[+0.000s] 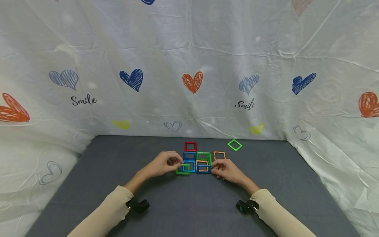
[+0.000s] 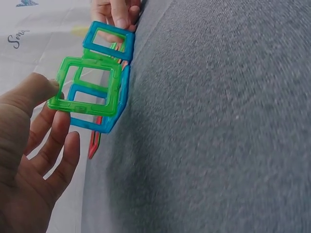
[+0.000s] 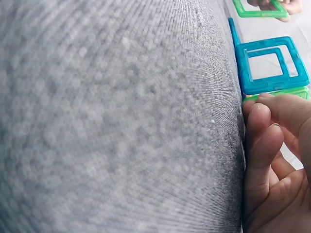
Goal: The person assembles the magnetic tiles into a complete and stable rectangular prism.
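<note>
My left hand [image 1: 164, 163] pinches a green square magnetic tile [image 2: 114, 90] between thumb and fingers, holding it upright at the left front of a small tile structure. Blue, green and orange tiles make up this structure, with a blue square tile [image 3: 267, 87] standing at its front right. Beside that blue tile, my right hand [image 1: 227, 170] grips the structure's right edge with curled fingers. In the right wrist view the thumb and fingertips meet a green tile [image 3: 299, 91] just by the blue one. Another blue tile [image 1: 194, 166] stands left of the orange tile [image 1: 202, 161].
Behind the structure lie a red tile [image 1: 190, 142] and a blue tile [image 1: 189, 152]. An orange tile [image 1: 219, 152] rests beyond the right hand, and a green tile [image 1: 231, 147] lies turned near the table's back edge. A white cloth with printed hearts [image 1: 192, 82] hangs behind the grey table [image 1: 189, 204].
</note>
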The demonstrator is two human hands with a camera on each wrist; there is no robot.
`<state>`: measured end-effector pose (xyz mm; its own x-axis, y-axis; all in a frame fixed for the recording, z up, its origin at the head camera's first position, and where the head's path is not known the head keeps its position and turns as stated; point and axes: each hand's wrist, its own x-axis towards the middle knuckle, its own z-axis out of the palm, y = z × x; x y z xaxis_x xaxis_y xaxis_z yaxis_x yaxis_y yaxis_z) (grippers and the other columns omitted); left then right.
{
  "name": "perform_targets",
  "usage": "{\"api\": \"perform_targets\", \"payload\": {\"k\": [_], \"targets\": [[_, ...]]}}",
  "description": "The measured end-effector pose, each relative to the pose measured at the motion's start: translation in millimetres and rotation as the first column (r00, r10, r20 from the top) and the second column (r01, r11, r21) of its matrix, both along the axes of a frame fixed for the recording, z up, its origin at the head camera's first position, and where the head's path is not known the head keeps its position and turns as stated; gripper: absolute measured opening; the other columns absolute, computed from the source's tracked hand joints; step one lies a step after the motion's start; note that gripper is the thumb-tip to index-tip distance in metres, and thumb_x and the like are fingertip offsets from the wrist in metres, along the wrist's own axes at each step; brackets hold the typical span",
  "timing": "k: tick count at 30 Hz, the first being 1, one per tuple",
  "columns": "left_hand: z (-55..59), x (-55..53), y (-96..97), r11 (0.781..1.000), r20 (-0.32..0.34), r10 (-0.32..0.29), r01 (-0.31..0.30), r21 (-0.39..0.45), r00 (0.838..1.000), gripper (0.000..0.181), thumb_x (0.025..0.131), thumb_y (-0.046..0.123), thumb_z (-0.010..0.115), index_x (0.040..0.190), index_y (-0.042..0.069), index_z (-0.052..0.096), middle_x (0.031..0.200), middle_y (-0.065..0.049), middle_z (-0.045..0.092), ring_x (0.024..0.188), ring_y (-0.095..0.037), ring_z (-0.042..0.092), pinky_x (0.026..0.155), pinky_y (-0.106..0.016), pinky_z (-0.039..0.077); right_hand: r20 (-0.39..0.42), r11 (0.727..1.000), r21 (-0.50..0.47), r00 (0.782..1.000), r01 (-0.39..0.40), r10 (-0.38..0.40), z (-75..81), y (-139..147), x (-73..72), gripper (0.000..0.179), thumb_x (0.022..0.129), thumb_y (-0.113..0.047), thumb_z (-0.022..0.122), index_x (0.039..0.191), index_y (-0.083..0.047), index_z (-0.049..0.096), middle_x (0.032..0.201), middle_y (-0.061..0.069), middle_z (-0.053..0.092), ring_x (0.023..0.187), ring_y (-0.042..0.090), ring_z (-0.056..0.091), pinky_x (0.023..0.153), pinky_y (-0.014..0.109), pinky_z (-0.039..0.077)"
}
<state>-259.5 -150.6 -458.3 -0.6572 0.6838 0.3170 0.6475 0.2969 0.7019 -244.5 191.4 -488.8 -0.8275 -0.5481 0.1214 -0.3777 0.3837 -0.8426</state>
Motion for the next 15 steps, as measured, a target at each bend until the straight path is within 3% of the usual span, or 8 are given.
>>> {"api": "perform_targets", "payload": {"k": [9,15], "targets": [[-4.8,-1.5,10.4,1.0,-0.008,-0.016,0.016,0.0,1.0,0.009,0.1,0.009,0.068,0.107,0.01,0.073,0.1,-0.004,0.067,0.084,-0.011,0.064,0.071,-0.029,0.056,0.008,1.0,0.001,1.0,0.003,-0.004,0.8,0.2,1.0,0.008,0.099,-0.007,0.069,0.105,-0.005,0.073,0.084,0.005,0.071,0.065,0.019,0.064,0.051,0.029,0.051],[-8.6,-3.3,14.8,1.0,-0.007,-0.009,0.009,0.003,1.0,0.011,0.098,0.007,0.07,0.107,0.012,0.073,0.099,0.003,0.065,0.084,-0.01,0.063,0.071,-0.029,0.056,0.036,1.0,-0.017,0.999,0.008,-0.007,2.5,-0.6,1.6,0.012,0.098,-0.006,0.069,0.109,-0.001,0.072,0.087,0.009,0.071,0.066,0.023,0.065,0.05,0.028,0.05]]}}
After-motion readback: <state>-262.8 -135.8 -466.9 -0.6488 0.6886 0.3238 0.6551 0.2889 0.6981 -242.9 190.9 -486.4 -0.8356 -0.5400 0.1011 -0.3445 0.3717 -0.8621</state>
